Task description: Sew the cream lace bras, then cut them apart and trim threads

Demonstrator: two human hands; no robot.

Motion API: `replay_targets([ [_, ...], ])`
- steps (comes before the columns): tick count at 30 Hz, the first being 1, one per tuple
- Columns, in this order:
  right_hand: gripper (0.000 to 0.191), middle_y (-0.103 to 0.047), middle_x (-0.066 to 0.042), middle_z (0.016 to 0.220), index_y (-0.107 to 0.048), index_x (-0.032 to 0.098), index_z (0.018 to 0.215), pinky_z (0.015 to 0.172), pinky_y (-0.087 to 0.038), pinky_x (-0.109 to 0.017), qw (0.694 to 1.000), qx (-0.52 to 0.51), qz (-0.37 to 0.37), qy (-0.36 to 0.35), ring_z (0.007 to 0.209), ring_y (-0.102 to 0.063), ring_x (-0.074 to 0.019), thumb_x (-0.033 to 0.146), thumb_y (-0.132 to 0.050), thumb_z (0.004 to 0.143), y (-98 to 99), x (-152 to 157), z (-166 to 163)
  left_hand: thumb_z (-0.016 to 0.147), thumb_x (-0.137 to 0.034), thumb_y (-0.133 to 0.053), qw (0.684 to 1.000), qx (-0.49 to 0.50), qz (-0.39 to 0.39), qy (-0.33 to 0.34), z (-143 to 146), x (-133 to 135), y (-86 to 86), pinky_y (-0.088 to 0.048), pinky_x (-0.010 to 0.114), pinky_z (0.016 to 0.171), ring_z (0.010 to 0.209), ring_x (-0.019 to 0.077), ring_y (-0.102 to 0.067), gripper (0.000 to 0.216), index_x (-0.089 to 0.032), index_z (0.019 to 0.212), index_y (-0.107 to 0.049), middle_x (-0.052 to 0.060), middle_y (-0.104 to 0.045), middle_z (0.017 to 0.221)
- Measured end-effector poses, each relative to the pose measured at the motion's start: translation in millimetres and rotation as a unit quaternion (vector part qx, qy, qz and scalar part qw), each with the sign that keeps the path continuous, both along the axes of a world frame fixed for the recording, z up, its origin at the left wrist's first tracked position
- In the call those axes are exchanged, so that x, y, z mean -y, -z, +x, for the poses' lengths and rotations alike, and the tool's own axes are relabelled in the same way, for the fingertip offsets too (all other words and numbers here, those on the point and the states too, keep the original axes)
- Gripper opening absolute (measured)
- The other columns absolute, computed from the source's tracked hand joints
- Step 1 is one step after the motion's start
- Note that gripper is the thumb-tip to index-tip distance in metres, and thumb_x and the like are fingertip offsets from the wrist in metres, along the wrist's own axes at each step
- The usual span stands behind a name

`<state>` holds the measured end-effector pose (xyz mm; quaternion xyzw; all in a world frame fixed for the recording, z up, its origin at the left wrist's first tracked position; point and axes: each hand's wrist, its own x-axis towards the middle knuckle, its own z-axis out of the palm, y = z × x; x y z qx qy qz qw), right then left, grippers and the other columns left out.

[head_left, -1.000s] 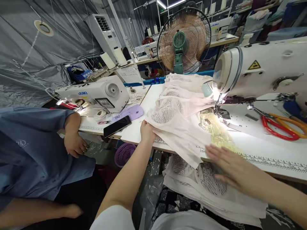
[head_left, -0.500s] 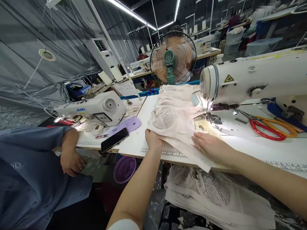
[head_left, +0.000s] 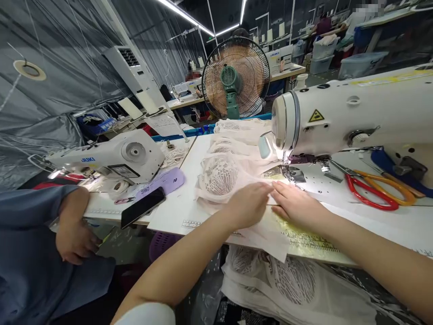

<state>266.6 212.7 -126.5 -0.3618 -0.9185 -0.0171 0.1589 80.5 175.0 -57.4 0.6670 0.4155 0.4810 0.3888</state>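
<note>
While the white tabletop (head_left: 172, 216) spread across the view, its front edge carried printed ruler marks, and a bare strip lay open between the phone and the cream lace cloth. The near sewing machine (head_left: 338, 117) reached in from the right, its lit needle area just beyond the fingers. A smaller sewing machine (head_left: 111, 153) stood at the left, near a seated co-worker in a blue shirt (head_left: 30, 253).

The cream lace cloth (head_left: 219, 174) lay on the tabletop left of the needle, one corner reaching past the front edge. The right hand (head_left: 297, 203) rested on the cloth, fingers together and thumb apart. The left hand (head_left: 248, 205) bent over the cloth, fingertips close to the right's; whether it pinched the fabric I could not tell. Open surface separated the right hand from the red and orange scissor handles (head_left: 382, 206). The black phone (head_left: 144, 207) overlapped a purple card (head_left: 174, 179).

"JUKI" stood in blue on the smaller machine; the near one bore a yellow warning triangle (head_left: 316, 116).
</note>
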Motion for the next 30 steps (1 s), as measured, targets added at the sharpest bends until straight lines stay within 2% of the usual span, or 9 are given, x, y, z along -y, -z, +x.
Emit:
replay_targets([
  [1, 0.034, -0.058, -0.019, 0.120, -0.060, 0.012, 0.109, 0.094, -0.043, -0.049, 1.000, -0.004, 0.001, -0.003, 0.115, -0.051, -0.0321, 0.033, -0.041, 0.089, -0.4, 0, 1, 0.060, -0.013, -0.066, 0.998, -0.023, -0.022, 0.044, 13, -9, 6.9, -0.040, 0.043, 0.097, 0.097, 0.0292, -0.060, 0.018, -0.024, 0.074, -0.065, 0.010, -0.068, 0.090],
  [3, 0.030, -0.062, -0.016, 0.110, -0.062, 0.014, 0.103, 0.092, -0.045, -0.047, 1.000, -0.011, 0.005, -0.012, 0.109, -0.055, -0.0303, 0.032, -0.041, 0.090, -2.0, 0, 4, 0.060, -0.016, -0.067, 0.995, -0.058, -0.029, 0.077, 30, -29, 21.6, -0.038, 0.042, 0.099, 0.100, 0.0294, -0.060, 0.022, -0.023, 0.081, -0.068, 0.010, -0.068, 0.096],
  [7, 0.026, -0.060, -0.017, 0.113, -0.063, 0.013, 0.099, 0.093, -0.043, -0.047, 0.999, -0.017, 0.021, -0.037, 0.111, -0.052, -0.0305, 0.025, -0.042, 0.087, -7.7, 8, 14, 0.070, -0.025, -0.061, 0.979, -0.153, 0.112, 0.067, 32, -55, 43.7, -0.041, 0.037, 0.096, 0.100, 0.0266, -0.060, 0.025, -0.023, 0.093, -0.069, 0.009, -0.069, 0.100],
  [10, 0.027, -0.064, -0.015, 0.100, -0.063, 0.014, 0.096, 0.079, -0.050, -0.048, 0.999, 0.003, 0.023, -0.042, 0.096, -0.058, -0.0305, 0.023, -0.041, 0.085, -13.6, 16, 27, 0.079, -0.030, -0.052, 0.934, -0.284, 0.207, 0.057, 30, -60, 48.9, -0.042, 0.037, 0.093, 0.098, 0.0269, -0.059, 0.028, -0.020, 0.100, -0.067, 0.012, -0.066, 0.104],
  [13, 0.027, -0.065, -0.013, 0.091, -0.063, 0.015, 0.096, 0.063, -0.052, -0.044, 0.999, 0.014, 0.007, -0.044, 0.080, -0.061, -0.0282, 0.027, -0.040, 0.085, -18.4, 18, 41, 0.083, -0.039, -0.048, 0.870, -0.446, 0.202, 0.058, 34, -63, 47.1, -0.044, 0.041, 0.084, 0.093, 0.0291, -0.056, 0.039, -0.012, 0.107, -0.062, 0.016, -0.062, 0.106],
  [15, 0.027, -0.065, -0.012, 0.096, -0.063, 0.019, 0.098, 0.061, -0.052, -0.040, 0.998, -0.006, -0.024, -0.064, 0.081, -0.061, -0.0269, 0.030, -0.040, 0.087, -20.6, 15, 50, 0.085, -0.043, -0.045, 0.838, -0.510, 0.186, 0.051, 37, -66, 45.2, -0.044, 0.040, 0.079, 0.093, 0.0281, -0.053, 0.043, -0.012, 0.111, -0.059, 0.015, -0.060, 0.106],
  [20, 0.027, -0.066, -0.010, 0.103, -0.061, 0.025, 0.107, 0.071, -0.055, -0.039, 0.989, -0.051, -0.104, -0.097, 0.098, -0.061, -0.0280, 0.035, -0.042, 0.089, -24.6, 6, 60, 0.088, -0.046, -0.041, 0.821, -0.539, 0.185, 0.042, 40, -77, 42.9, -0.042, 0.038, 0.078, 0.096, 0.0261, -0.051, 0.043, -0.013, 0.110, -0.058, 0.013, -0.056, 0.108],
  [24, 0.027, -0.067, -0.009, 0.101, -0.062, 0.025, 0.106, 0.068, -0.057, -0.038, 0.988, -0.062, -0.103, -0.100, 0.096, -0.062, -0.0285, 0.033, -0.043, 0.089, -24.5, 5, 59, 0.088, -0.046, -0.041, 0.813, -0.547, 0.194, 0.052, 40, -81, 41.5, -0.042, 0.039, 0.078, 0.097, 0.0262, -0.050, 0.042, -0.013, 0.106, -0.061, 0.013, -0.054, 0.107],
  [30, 0.027, -0.064, -0.008, 0.115, -0.060, 0.024, 0.110, 0.081, -0.056, -0.036, 0.988, -0.044, -0.093, -0.112, 0.104, -0.061, -0.0245, 0.034, -0.048, 0.088, -25.2, 12, 61, 0.088, -0.041, -0.039, 0.798, -0.554, 0.216, 0.093, 39, -81, 42.6, -0.043, 0.036, 0.073, 0.086, 0.0245, -0.050, 0.042, -0.007, 0.093, -0.063, 0.013, -0.055, 0.092],
])
